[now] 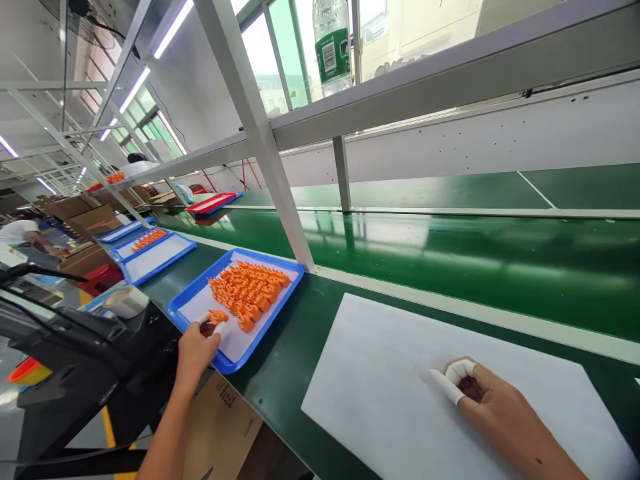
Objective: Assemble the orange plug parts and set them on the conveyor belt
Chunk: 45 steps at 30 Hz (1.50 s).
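Observation:
A blue tray [283, 315] lined with white paper bears several small orange parts [250, 287] packed in slanting rows. Over the tray's near left part, my left hand [201, 341] pinches an orange part [218, 317] between fingertips in white covers. On the right, my right hand [483, 400] is above or on a large white sheet [380, 373] lying on the green table. Its thumb and curled forefinger wear white covers, with a narrow gap between their tips, and nothing shows in them.
A slanted metal post [260, 127] stands by the tray's far corner. Beyond the pale strip runs a green conveyor [450, 267]. More blue trays [160, 257] and a red tray [213, 203] lie further left. A bottle [333, 50] stands on the upper rail.

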Available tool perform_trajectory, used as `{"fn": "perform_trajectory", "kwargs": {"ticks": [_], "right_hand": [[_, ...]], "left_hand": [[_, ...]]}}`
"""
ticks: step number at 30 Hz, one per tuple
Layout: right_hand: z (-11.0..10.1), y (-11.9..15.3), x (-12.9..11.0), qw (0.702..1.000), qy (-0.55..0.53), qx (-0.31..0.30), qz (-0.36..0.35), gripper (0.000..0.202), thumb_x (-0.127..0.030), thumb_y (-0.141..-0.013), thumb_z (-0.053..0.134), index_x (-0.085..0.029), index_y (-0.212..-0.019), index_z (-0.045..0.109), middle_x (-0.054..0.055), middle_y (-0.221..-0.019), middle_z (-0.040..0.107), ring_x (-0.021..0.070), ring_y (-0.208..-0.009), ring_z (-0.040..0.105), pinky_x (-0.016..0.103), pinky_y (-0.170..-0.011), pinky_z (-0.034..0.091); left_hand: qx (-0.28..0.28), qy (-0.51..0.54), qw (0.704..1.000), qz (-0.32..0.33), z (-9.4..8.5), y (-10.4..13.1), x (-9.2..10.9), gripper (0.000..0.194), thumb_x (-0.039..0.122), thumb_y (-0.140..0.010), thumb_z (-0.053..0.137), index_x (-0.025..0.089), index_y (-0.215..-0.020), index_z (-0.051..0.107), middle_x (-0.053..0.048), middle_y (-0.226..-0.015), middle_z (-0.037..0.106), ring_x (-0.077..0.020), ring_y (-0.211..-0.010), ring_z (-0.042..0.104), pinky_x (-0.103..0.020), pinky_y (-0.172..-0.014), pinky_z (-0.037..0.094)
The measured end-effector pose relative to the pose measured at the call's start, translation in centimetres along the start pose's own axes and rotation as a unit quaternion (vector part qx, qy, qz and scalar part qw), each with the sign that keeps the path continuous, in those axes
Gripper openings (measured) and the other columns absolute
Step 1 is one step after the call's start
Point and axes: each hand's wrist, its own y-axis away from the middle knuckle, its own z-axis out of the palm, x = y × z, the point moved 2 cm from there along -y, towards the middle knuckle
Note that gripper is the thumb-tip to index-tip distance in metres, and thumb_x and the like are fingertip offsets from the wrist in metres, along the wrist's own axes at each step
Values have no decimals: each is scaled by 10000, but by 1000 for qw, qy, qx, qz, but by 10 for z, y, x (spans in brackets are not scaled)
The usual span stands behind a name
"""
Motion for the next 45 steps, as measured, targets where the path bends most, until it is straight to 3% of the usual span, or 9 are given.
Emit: {"fn": "perform_trajectory", "kwargs": {"ticks": [4,12,17,20,23,27,34,39,45], "right_hand": [[-2,-3,-2,999,-12,20,26,172,-419,-736,563,-268,-699,637,26,-663,677,223,-581,592,301,-500,459],[-15,-18,13,998,-35,-45,38,226,-302,-587,529,-270,-738,693,15,-677,700,226,-581,620,293,-505,464],[-19,-19,3,991,-110,-78,0,169,-289,-673,572,-236,-752,712,16,-681,693,206,-623,628,285,-582,489],[-23,-16,-4,976,-184,-111,-23,157,-321,-772,601,-214,-812,709,13,-700,696,189,-635,636,291,-631,509],[-28,-14,-4,971,-218,-90,-40,138,-312,-785,621,-194,-805,689,16,-680,699,182,-608,643,288,-600,506],[-30,-14,1,972,-215,-54,-80,170,-337,-787,686,-193,-717,628,-8,-632,664,153,-580,629,249,-558,471],[-33,-13,2,981,-122,13,-153,239,-246,-701,773,-188,-632,552,-30,-709,624,98,-578,514,199,-525,416],[-35,-17,6,983,-91,13,-156,245,-244,-698,784,-178,-658,551,-27,-743,599,92,-592,503,202,-551,403],[-36,-19,7,980,-113,11,-166,264,-369,-750,779,-177,-681,612,-22,-739,607,99,-592,519,205,-555,402]], "left_hand": [[-108,-26,994,9,16,1,-17,439,342,-692,725,164,-1088,664,-85,-970,753,-319,-973,710,-452,-947,536],[-138,33,990,19,21,-7,-8,475,111,-710,611,148,-1183,621,-105,-1126,736,-237,-1021,717,-343,-903,573],[13,-8,993,115,2,21,48,454,296,-818,575,194,-1257,628,-100,-1161,686,-256,-911,718,-374,-797,586],[23,55,980,188,13,44,100,424,453,-832,624,261,-1208,668,-49,-1148,706,-243,-901,716,-352,-767,597],[-76,105,941,311,53,65,155,368,473,-820,670,306,-1146,702,-13,-1125,729,-238,-931,713,-382,-895,581],[-280,140,833,456,131,105,233,290,401,-863,656,316,-1135,709,-12,-1130,723,-210,-878,707,-350,-823,598],[-483,206,695,491,235,198,364,263,289,-877,614,245,-1119,709,-69,-1138,689,-208,-960,681,-358,-821,588],[-519,200,681,477,299,253,443,447,226,-757,721,194,-1200,664,-110,-1191,667,-228,-1030,655,-317,-794,566],[-505,172,740,410,352,288,512,508,355,-695,804,128,-1123,653,-167,-1160,681,-281,-996,655,-377,-876,483]]}}
